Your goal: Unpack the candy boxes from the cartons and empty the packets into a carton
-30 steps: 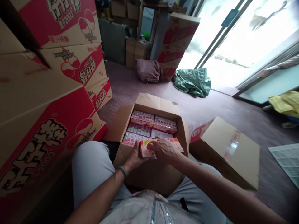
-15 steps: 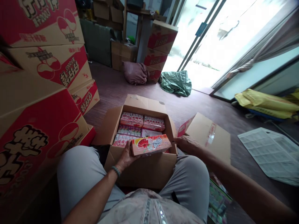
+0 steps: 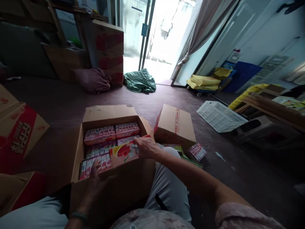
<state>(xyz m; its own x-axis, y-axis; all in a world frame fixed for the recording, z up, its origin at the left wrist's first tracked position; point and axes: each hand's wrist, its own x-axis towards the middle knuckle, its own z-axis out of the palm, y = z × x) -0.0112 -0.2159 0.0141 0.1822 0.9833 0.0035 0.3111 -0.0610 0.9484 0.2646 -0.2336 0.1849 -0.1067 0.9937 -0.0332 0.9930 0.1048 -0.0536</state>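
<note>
An open cardboard carton (image 3: 77, 152) stands between my knees, with several small packs in pink and purple wrapping (image 3: 100, 133) packed inside. My right hand (image 3: 146, 147) grips the right end of an orange-red printed box (image 3: 125, 152) with a fruit picture, tilted over the carton's near right part. My left hand (image 3: 96, 176), slightly blurred, is by the near left edge with fingers apart, close to the pink packs there and off the printed box. A bracelet circles the left wrist.
A taped carton (image 3: 177, 124) stands to the right, with a small pink pack (image 3: 197, 152) beside it. Red-printed cartons (image 3: 22, 130) are on the left. Farther off lie a green sack (image 3: 140, 81), a purple sack (image 3: 94, 79) and a white plastic crate (image 3: 218, 117).
My left hand has let go of the printed box and moved down-left. My right hand has moved over the box's right end. The view has turned to the right.
</note>
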